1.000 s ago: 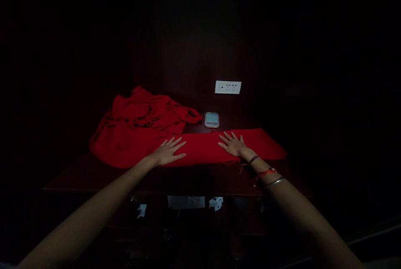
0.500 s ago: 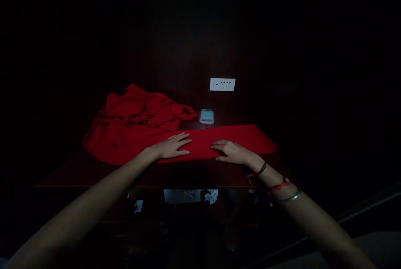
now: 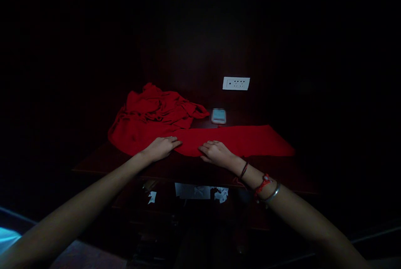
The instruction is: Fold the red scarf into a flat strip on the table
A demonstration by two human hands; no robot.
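Observation:
A long red cloth (image 3: 250, 139) lies across the dark table, its right part flat and its left part bunched into a crumpled heap (image 3: 153, 106). My left hand (image 3: 161, 148) is at the near edge of the cloth, fingers together and closed on the fabric. A short way to the right, my right hand (image 3: 216, 152) rests on the strip with its fingers curled and gripping the fabric. Bands and a metal bangle circle my right wrist and forearm. The fingertips of both hands are partly hidden.
A small pale square object (image 3: 218, 116) lies behind the cloth. On the dark wall above sits a white power socket (image 3: 236, 83). White papers (image 3: 192, 191) show below the front edge of the table (image 3: 125, 173). Most surroundings are very dark.
Both hands have gone from fingers spread flat to fingers drawn in on the cloth. The near edge by my left hand is now pulled into a curve. The view has shifted left.

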